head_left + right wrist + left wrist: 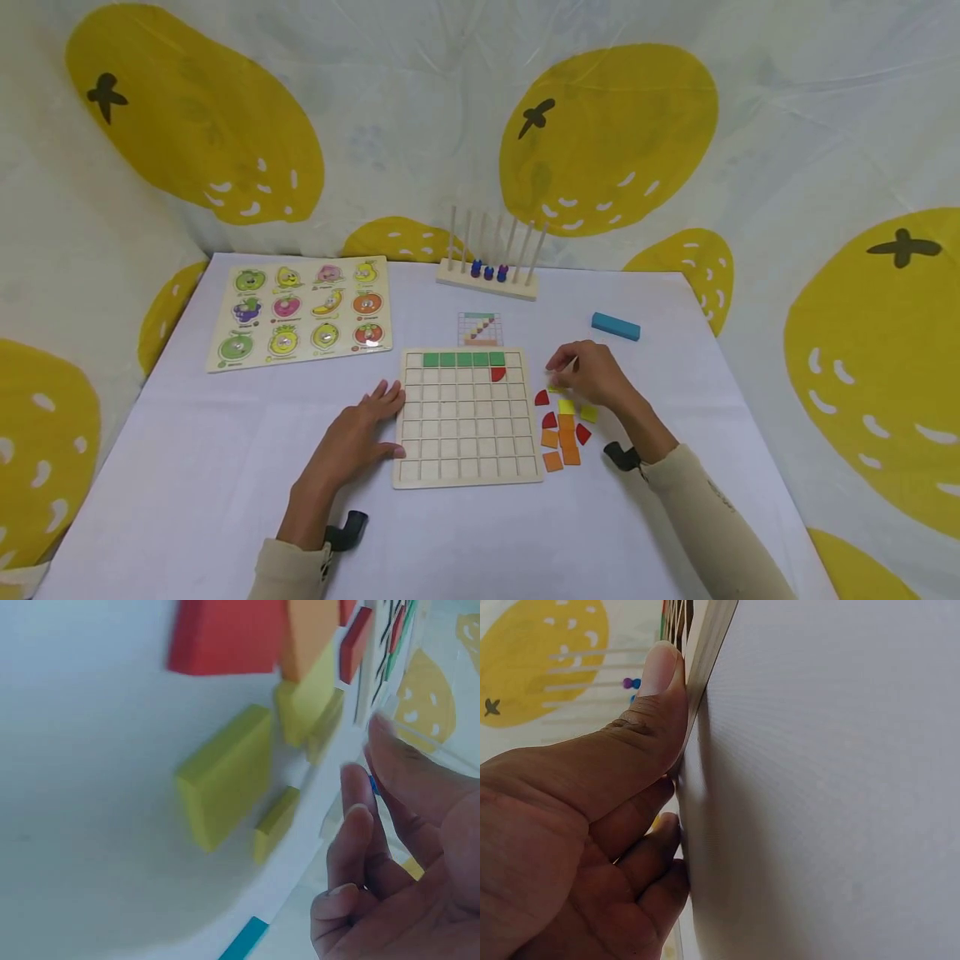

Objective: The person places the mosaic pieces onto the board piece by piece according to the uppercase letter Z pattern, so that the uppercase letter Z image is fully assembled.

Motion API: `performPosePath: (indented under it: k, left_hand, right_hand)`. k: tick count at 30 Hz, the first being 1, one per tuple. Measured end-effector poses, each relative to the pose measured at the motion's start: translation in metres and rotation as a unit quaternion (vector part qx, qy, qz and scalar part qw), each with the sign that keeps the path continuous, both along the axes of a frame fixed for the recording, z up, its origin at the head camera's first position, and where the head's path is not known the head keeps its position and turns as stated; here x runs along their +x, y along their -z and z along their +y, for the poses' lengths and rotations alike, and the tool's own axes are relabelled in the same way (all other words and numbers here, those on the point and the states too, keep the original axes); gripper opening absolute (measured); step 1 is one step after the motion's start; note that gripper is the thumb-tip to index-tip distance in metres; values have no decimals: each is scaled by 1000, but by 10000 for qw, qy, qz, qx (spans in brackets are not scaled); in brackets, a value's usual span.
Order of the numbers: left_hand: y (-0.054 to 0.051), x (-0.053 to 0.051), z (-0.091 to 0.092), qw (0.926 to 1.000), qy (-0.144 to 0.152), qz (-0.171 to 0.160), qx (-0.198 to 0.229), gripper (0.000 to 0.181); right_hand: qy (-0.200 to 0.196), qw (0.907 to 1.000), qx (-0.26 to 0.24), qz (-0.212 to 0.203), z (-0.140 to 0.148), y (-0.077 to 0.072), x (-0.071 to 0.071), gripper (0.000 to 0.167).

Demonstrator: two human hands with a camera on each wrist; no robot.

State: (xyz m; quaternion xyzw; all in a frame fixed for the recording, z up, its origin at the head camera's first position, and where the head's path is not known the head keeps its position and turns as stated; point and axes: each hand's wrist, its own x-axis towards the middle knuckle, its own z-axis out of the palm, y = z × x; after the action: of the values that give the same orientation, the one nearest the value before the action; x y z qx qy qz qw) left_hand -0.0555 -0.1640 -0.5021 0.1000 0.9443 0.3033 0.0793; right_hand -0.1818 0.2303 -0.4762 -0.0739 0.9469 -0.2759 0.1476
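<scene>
A wooden grid board (453, 429) lies flat, with several green square tiles (464, 359) along its top row and one red quarter-circle tile (498, 375) below them. My left hand (356, 437) rests against the board's left edge, its thumb touching the side in the left wrist view. Just right of the board my right hand (592, 375) hovers over loose tiles, thumb and fingers loosely bent. Nothing shows between those fingers in the right wrist view. Beneath it lie yellow tiles (229, 776), several orange squares (552, 462) and red quarter-circles (582, 433).
A printed pattern card (480, 329) lies behind the board. Farther back stands a peg rack (486, 282) with a few blue beads. To the left is a fruit puzzle board (306, 312). A blue bar (616, 326) lies beyond the right hand.
</scene>
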Motion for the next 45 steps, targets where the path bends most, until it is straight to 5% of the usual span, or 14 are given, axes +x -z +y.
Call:
performPosePath:
  k: [12, 21, 34, 45]
  left_hand:
    - [2, -1, -1, 10000, -9, -29, 18, 101]
    - [3, -2, -1, 10000, -30, -43, -60, 102]
    - [3, -1, 0, 10000, 7, -73, -21, 101]
    - [2, -1, 0, 10000, -31, -61, -14, 101]
  right_hand:
    - [8, 9991, 336, -242, -1, 9, 1, 20]
    - [-24, 10000, -32, 5, -9, 6, -3, 13]
    - [-553, 9964, -498, 404, -59, -10, -7, 12]
    - [-1081, 9897, -670, 651, -100, -4, -13, 16]
